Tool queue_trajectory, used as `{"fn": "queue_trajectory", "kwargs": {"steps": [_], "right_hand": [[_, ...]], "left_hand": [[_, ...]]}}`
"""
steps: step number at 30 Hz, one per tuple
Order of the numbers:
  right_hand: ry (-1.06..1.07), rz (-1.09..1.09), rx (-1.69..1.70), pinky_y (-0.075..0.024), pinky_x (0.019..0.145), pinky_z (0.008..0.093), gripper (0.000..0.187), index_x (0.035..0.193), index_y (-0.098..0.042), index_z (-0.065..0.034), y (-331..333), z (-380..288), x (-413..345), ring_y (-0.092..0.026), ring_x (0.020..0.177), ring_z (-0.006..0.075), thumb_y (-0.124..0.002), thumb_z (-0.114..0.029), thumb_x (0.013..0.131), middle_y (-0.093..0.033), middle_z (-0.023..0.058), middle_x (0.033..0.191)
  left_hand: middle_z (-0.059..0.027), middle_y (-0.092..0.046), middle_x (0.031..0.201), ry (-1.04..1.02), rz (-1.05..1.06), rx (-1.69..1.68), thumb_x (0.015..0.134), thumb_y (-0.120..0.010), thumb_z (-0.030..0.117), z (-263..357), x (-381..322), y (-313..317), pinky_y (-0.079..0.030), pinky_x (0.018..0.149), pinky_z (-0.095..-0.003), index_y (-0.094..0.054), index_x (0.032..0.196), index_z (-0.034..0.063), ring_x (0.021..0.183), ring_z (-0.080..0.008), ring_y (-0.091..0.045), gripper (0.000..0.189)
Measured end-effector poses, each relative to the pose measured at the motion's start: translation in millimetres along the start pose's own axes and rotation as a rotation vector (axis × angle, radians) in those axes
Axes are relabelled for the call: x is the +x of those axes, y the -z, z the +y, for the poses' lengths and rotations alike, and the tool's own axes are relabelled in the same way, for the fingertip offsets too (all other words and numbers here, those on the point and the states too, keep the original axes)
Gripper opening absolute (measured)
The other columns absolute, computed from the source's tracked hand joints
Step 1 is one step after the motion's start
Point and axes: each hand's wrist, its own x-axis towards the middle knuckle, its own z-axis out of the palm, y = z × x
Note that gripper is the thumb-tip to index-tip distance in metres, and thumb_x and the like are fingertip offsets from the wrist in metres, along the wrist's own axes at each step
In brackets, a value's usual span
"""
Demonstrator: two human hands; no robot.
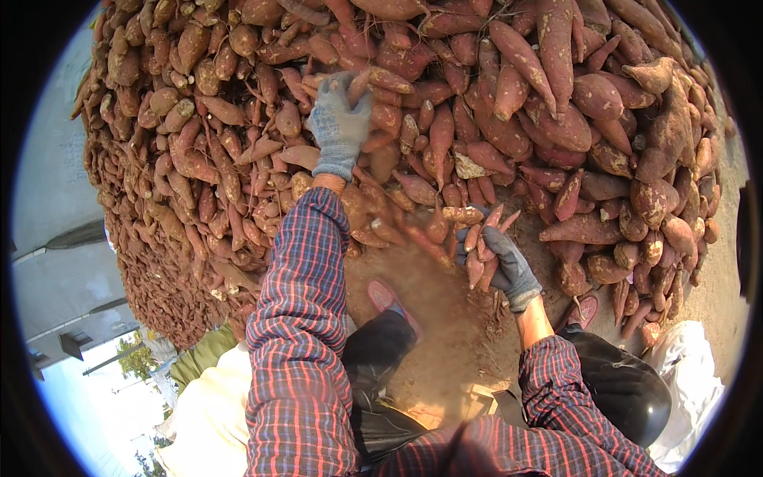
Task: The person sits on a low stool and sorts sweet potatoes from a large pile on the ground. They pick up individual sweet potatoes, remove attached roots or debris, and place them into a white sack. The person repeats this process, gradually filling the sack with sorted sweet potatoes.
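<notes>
Before me rises a large heap of reddish-brown sweet potatoes (pixel 417 125). My left hand (pixel 341 122), in a grey knit glove, reaches far into the heap, palm down. A small sweet potato (pixel 359 87) sits between its thumb and fingers; the fingertips are partly hidden. Lower and to the right, my right hand (pixel 506 262), in a darker grey glove, is closed around a bunch of several small, thin sweet potatoes (pixel 480 255). Their tips stick out past the fingers, just above the bare ground near the heap's front edge.
Dusty ground (pixel 429 298) lies between my pink shoes (pixel 390 301). Larger sweet potatoes (pixel 596 232) are piled at right, beside a white sack (pixel 685 369). A wooden piece (pixel 480 399) is below me. Cream cloth (pixel 214 411) and an olive-green sack (pixel 205 355) are at left.
</notes>
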Motion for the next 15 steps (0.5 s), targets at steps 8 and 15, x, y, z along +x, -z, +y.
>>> {"fn": "queue_trajectory", "kwargs": {"steps": [8,15], "right_hand": [[-0.025,0.032,-0.047,-0.0516,0.082,0.0362,0.041,0.111,-0.057,0.0024,-13,-6,-5,-0.064,0.081,0.0236,-0.054,-0.036,0.098,-0.063,0.0117,0.095],[0.01,0.083,0.016,-0.0522,0.061,0.0288,0.04,0.102,-0.057,0.0035,-24,-10,-10,-0.062,0.06,0.0211,-0.05,-0.036,0.1,-0.062,0.0105,0.073]], "left_hand": [[-0.0108,-0.05,0.13,-0.146,-0.3,0.428,0.085,-0.068,0.029,15,17,-23,-0.055,0.077,-0.0441,-0.046,0.137,0.0206,0.102,-0.0325,-0.063,0.057],[-0.0115,-0.051,0.127,-0.048,-0.396,0.361,0.085,-0.068,0.033,8,13,-21,-0.054,0.08,-0.0435,-0.048,0.135,0.0191,0.102,-0.0317,-0.063,0.056]]}}
